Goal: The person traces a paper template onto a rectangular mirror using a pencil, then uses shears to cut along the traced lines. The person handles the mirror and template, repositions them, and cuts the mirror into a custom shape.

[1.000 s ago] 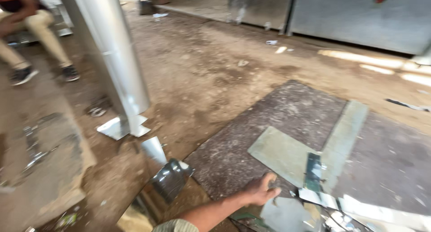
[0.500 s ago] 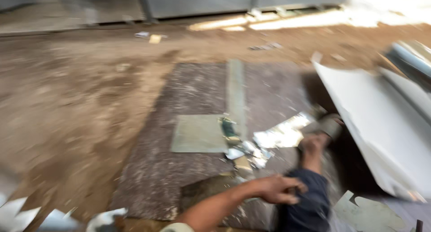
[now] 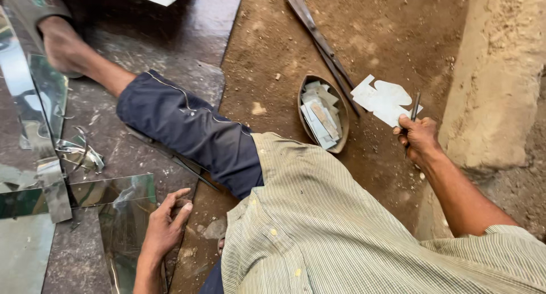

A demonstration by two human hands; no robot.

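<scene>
A: Where are the two hands?

B: Well apart; the left hand [image 3: 165, 226] lies near and to the left, fingers loosely spread and flat on the edge of a shiny sheet-metal offcut [image 3: 122, 226] that rests on the dark mottled stone slab [image 3: 193, 32]; it presses on the sheet rather than closing round it.

A: And the other?

B: The right hand [image 3: 418, 139] is out on the right, over the brown dirt floor [image 3: 398, 38]; its fingers are pinched round a thin dark metal rod [image 3: 414, 109], which stands nearly upright just beside a white cut-out piece of flat sheet [image 3: 384, 99] lying on the dirt.

A: What sits between them?

B: The person's own leg in dark blue trousers [image 3: 187, 129], stretched towards the far left, and the striped pale-green shirt [image 3: 318, 231] filling the near middle; just left of the white piece is a brown boat-shaped dish [image 3: 339, 136] holding small flat metal scraps [image 3: 319, 113]; a pair of long dark metal shears [image 3: 318, 41] lies on the dirt beyond it.

A: Anything else?

B: Curled bright metal strips [image 3: 62, 152] on the slab at the left; a rough earthen wall [image 3: 500, 72] on the right.
</scene>
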